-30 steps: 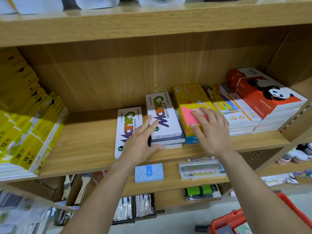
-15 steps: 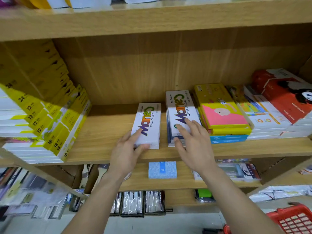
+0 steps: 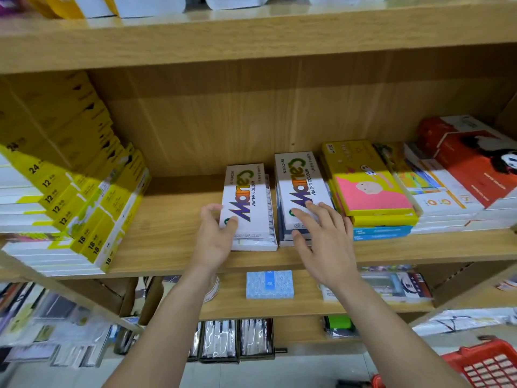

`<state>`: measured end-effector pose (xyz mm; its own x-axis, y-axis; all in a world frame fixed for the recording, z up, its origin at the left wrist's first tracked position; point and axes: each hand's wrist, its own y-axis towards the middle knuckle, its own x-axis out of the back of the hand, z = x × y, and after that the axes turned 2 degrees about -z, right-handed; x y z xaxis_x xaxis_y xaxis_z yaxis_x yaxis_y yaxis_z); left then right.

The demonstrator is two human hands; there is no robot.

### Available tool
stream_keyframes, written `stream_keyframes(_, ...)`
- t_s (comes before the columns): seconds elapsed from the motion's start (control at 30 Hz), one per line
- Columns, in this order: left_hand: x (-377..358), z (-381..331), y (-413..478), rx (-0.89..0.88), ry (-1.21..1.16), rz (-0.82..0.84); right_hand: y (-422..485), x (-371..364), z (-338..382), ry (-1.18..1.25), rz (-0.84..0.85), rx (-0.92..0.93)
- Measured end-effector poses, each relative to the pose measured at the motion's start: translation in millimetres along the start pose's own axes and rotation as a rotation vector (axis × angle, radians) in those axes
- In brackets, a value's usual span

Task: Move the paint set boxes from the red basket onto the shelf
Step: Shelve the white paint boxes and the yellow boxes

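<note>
On the shelf (image 3: 173, 247), the left hand (image 3: 214, 239) grips the near corner of one white paint box (image 3: 249, 203). The right hand (image 3: 324, 242) rests with straight fingers on the neighbouring box (image 3: 299, 180).

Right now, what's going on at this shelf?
A person is arranging paint sets on the light wooden shelf. The left hand grips the front left corner of a white flat cardboard water colour box. The right hand rests straight fingers on the neighbouring stack of matching white boxes. The red plastic basket sits at lower right, only partly in view.
</note>
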<state>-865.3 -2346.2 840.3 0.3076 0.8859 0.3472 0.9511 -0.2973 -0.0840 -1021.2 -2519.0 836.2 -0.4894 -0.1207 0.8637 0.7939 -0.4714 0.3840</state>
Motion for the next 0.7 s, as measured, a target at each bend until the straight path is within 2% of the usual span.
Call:
stream_keyframes(0.17, 6, -7, 0, 0.102, 0.053, 0.153, 0, -1, -2, -0.008, 0.007, 0.006)
stream_keyframes(0.33, 18, -8, -15, 0.101, -0.006, 0.197, -1, 1, 0, -0.024, 0.02, 0.01)
stream_keyframes(0.4, 24, -8, -23, 0.082, -0.049, 0.198, -5, 3, 6, -0.007, -0.057, 0.037)
stream_keyframes(0.47, 28, -5, -30, 0.053, -0.071, 0.188, -16, 3, 15, 0.087, -0.197, 0.113)
stream_keyframes(0.5, 30, -4, -33, 0.039, -0.078, 0.178, -22, 3, 22, 0.153, -0.209, 0.138)
stream_keyframes(0.63, 32, 2, -45, -0.019, -0.103, 0.148, -36, -8, 50, 0.4, 0.174, 0.023)
stream_keyframes(0.7, 32, 3, -50, -0.039, -0.103, 0.156, -36, -17, 56, 0.509, 0.231, -0.061)
